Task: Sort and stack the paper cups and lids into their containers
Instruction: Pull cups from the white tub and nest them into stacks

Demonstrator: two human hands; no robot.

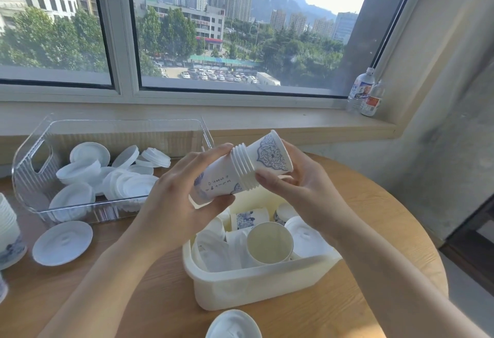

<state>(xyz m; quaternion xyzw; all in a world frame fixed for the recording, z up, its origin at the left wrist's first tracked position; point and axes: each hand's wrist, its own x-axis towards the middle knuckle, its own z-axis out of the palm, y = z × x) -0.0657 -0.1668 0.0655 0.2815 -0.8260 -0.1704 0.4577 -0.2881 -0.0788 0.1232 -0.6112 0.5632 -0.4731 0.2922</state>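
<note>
cup stack [242, 170]: nested paper cups with blue print, held tilted in the air directly above the white bin [256, 281]; five rims show at mid-length.
left hand [176, 198]: fingers and thumb curled round the lower end of the cup stack; forearm runs down toward the near left.
right hand [299, 190]: fingers curled round the upper cup of the stack, thumb on the rims; forearm runs down toward the near right.
white bin contents: one open cup [270, 244] lying mouth toward the camera, more cups and lids mixed in; exact count unclear.
clear bin [34, 174]: left of the white bin, holding many loose white lids.
loose lids: one [62, 242] left of the white bin, one [234, 324] just nearer than it.
second cup stack [8, 230]: far left of the white bin.
bottles [366, 91]: two, on the sill beyond the white bin.
</note>
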